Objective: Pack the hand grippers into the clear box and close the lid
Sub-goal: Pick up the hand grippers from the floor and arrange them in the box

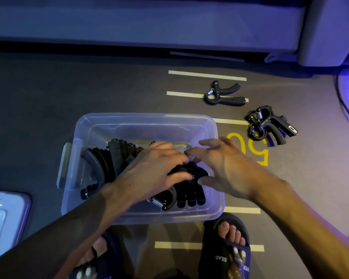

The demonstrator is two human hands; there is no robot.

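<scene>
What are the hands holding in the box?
Both the left hand and right hand are on black hand grippers, near their top ends; the exact grip is hidden.

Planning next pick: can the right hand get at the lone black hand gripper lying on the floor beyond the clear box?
Probably yes: the right hand seems free, and the lone black hand gripper lies uncovered beyond the clear plastic box.

The hands (186, 170) hide the packed grippers' (186, 190) tops — the lid (6, 220) runs off-frame left.
</scene>
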